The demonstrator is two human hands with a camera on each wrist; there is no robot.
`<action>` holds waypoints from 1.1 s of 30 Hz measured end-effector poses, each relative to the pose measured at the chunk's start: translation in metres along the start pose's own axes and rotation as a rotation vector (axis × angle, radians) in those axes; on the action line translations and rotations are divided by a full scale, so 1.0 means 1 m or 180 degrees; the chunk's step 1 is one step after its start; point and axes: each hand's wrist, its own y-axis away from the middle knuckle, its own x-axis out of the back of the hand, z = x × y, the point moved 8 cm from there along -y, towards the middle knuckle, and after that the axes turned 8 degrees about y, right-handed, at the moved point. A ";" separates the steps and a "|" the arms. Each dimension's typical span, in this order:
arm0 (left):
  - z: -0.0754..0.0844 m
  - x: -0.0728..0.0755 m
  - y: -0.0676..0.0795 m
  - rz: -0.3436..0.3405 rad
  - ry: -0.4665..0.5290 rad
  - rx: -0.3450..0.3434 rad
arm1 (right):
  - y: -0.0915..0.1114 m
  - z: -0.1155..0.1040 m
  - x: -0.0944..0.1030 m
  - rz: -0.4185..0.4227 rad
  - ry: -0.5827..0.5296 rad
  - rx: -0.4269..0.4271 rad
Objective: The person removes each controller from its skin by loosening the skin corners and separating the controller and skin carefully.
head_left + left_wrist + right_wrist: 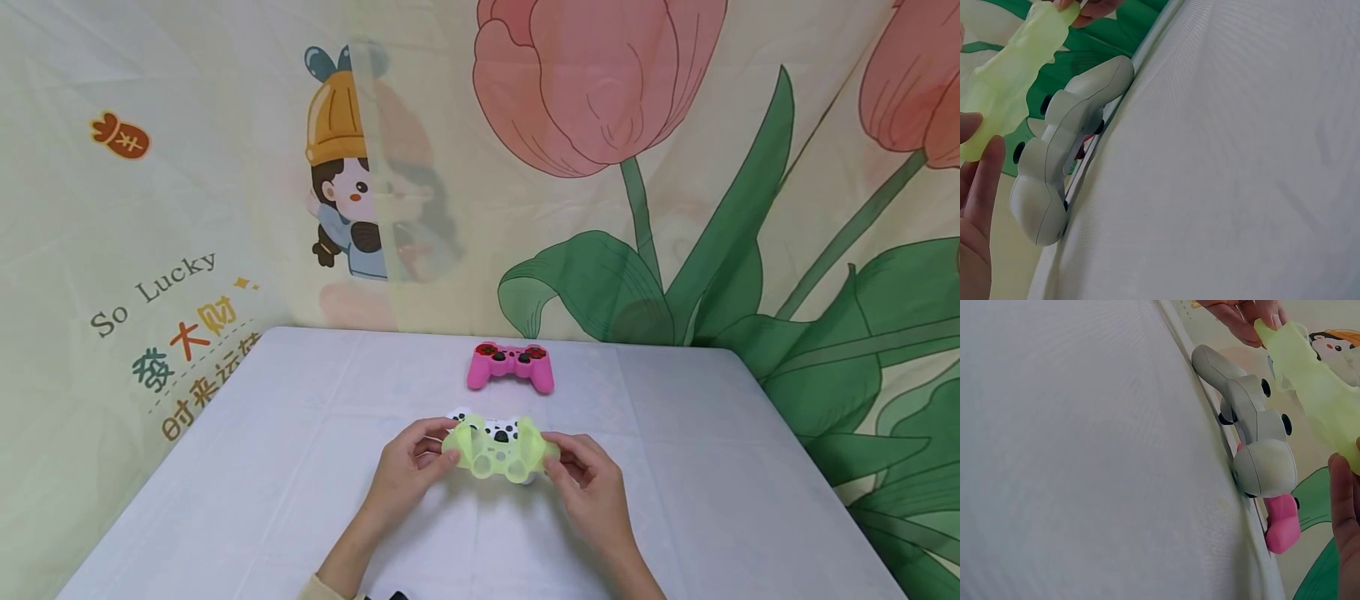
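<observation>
A pale yellow-green, translucent silicone controller cover [498,458] is stretched between both hands. My left hand [408,467] pinches its left end between thumb and fingers, and my right hand [592,483] pinches the right end. Below and behind the cover lies a white game controller [491,426] with black thumbsticks, partly hidden by it in the head view. In the left wrist view the cover [1016,75] is held above the white controller [1072,137], apart from it. The right wrist view also shows a gap between the cover [1313,381] and the controller [1266,465].
A pink game controller [512,367] with black thumbsticks lies farther back on the white-covered table [300,500]. Behind the table hangs a printed cloth [435,308] with tulips and a cartoon figure. Part of a small black object [397,595] shows at the front edge.
</observation>
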 end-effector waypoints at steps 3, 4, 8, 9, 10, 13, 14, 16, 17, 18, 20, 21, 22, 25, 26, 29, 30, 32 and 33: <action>0.001 0.000 0.000 0.0005 0.0001 0.0028 | 0.000 0.001 -0.001 -0.0042 0.0068 0.0020; 0.000 0.000 0.000 0.0017 0.0008 0.0050 | 0.001 0.001 -0.002 -0.0060 0.0105 0.0015; -0.002 0.002 0.000 0.0086 0.0041 0.0167 | 0.001 0.005 -0.004 -0.0099 0.0180 -0.0184; -0.003 0.002 0.000 0.0100 0.0040 0.0192 | 0.001 0.006 -0.004 -0.0103 0.0186 -0.0258; -0.004 0.002 0.000 0.0111 0.0031 0.0218 | 0.001 0.007 -0.005 -0.0103 0.0179 -0.0323; -0.005 0.002 0.000 0.0110 -0.0016 0.0251 | 0.001 0.009 -0.005 -0.0116 0.0173 -0.0509; -0.004 0.002 0.000 0.0109 -0.0028 0.0250 | 0.001 0.010 -0.006 -0.0122 0.0162 -0.0543; -0.004 0.002 0.000 0.0112 -0.0048 0.0242 | 0.001 0.010 -0.006 -0.0129 0.0154 -0.0571; -0.004 0.002 0.000 0.0110 -0.0053 0.0238 | 0.001 0.010 -0.006 -0.0134 0.0166 -0.0577; -0.004 0.001 0.000 0.0110 -0.0059 0.0237 | 0.001 0.010 -0.006 -0.0129 0.0175 -0.0561; -0.004 0.001 0.001 0.0110 -0.0067 0.0242 | 0.001 0.010 -0.006 -0.0114 0.0193 -0.0499; -0.005 0.001 0.001 0.0105 -0.0075 0.0249 | 0.001 0.009 -0.005 -0.0103 0.0193 -0.0445; -0.005 0.001 0.001 0.0099 -0.0083 0.0250 | 0.001 0.008 -0.005 -0.0095 0.0198 -0.0383; -0.005 0.000 0.001 0.0079 -0.0099 0.0240 | 0.000 0.005 -0.004 -0.0067 0.0205 -0.0171; -0.005 0.000 0.001 0.0073 -0.0104 0.0235 | 0.000 0.004 -0.004 -0.0063 0.0206 -0.0110; -0.004 -0.001 0.001 0.0062 -0.0118 0.0213 | 0.000 0.002 -0.003 -0.0053 0.0219 0.0007; -0.003 -0.001 0.001 0.0063 -0.0126 0.0207 | 0.001 0.002 -0.003 -0.0051 0.0222 0.0024; -0.002 -0.001 0.001 0.0064 -0.0158 0.0191 | 0.001 0.002 -0.003 -0.0060 0.0214 0.0037; -0.002 -0.001 0.001 0.0063 -0.0176 0.0181 | 0.001 0.002 -0.003 -0.0065 0.0215 0.0039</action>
